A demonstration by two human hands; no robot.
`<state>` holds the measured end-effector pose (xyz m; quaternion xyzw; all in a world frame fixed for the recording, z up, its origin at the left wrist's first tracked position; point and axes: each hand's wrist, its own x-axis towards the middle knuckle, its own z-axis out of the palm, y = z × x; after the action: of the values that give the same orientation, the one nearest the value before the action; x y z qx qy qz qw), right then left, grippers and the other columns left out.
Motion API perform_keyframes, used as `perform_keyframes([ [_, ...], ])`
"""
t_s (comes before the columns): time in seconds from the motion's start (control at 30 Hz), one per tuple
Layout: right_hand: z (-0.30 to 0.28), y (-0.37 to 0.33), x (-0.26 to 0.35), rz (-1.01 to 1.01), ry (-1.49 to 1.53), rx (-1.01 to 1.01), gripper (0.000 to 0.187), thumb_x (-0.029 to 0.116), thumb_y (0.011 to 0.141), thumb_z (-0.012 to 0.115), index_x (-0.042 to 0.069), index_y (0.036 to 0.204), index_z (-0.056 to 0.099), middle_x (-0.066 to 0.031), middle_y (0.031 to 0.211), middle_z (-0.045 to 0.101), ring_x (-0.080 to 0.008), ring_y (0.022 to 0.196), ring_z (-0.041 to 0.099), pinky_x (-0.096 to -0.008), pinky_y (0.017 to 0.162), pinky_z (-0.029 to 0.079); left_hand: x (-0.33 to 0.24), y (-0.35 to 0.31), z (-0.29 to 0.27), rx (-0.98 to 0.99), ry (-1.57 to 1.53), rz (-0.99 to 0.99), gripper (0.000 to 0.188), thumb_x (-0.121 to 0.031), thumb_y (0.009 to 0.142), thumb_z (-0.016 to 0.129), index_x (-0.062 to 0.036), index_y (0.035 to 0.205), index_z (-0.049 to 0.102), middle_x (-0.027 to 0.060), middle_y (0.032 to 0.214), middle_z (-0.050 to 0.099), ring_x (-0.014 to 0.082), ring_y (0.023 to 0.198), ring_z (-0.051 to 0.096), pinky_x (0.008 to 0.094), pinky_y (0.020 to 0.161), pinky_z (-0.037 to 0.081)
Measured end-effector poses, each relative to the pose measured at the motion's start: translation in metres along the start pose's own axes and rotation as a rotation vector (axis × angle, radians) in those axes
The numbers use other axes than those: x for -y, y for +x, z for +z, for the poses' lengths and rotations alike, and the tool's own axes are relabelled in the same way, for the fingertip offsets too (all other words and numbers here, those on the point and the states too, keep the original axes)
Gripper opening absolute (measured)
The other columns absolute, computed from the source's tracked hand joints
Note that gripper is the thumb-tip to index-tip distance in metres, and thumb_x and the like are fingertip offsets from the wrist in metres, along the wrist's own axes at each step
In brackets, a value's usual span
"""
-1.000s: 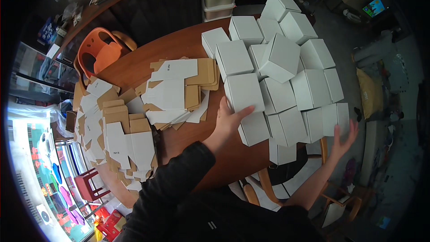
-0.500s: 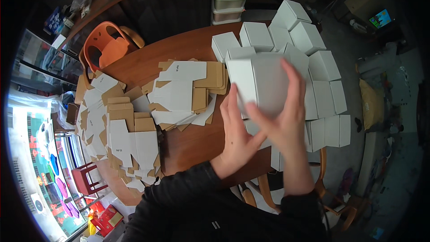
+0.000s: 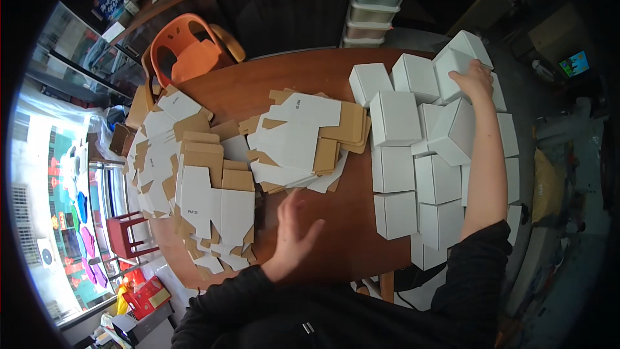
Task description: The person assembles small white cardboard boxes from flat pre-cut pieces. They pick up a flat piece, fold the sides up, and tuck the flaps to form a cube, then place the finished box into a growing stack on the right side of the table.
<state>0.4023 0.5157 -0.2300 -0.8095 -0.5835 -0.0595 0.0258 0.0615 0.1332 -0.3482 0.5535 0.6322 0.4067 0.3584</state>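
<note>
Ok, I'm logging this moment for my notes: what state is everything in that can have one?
White boxes: folded up, visible faces closed, crowded together
Box near the pile's middle: tilted
Cardboard blanks: flat, in overlapping stacks
Left hand: open, holding nothing
Right hand: touching a far white box; grip unclear
Small screen: lit
</note>
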Motion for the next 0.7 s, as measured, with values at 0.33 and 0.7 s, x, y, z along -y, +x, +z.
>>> perform_keyframes([
  [0.33, -0.010, -0.125, 0.070, -0.999, -0.022, 0.309, 0.124, 0.037, 0.048, 0.095, 0.013, 0.152, 0.032, -0.0223, 0.145, 0.043, -0.0368, 0.145, 0.029, -0.0575, 0.121, 0.009, 0.018, -0.038, -0.018, -0.013, -0.059, -0.204, 0.077, -0.009, 0.086, 0.072, -0.0035, 0.150, 0.028, 0.0167, 0.135, 0.041, 0.0275, 0.117, 0.057, 0.0388, 0.101, 0.046],
  [0.7, -0.067, -0.089, 0.097, -0.945, 0.233, 0.259, 0.118, 0.010, 0.047, 0.084, 0.025, 0.151, 0.031, -0.0155, 0.151, 0.029, -0.0418, 0.137, 0.032, -0.0487, 0.118, 0.025, 0.013, -0.042, -0.019, -0.057, -0.298, -0.261, 0.075, -0.005, 0.088, 0.070, -0.0021, 0.149, 0.027, 0.0165, 0.144, 0.034, 0.0257, 0.121, 0.056, 0.0384, 0.102, 0.046],
])
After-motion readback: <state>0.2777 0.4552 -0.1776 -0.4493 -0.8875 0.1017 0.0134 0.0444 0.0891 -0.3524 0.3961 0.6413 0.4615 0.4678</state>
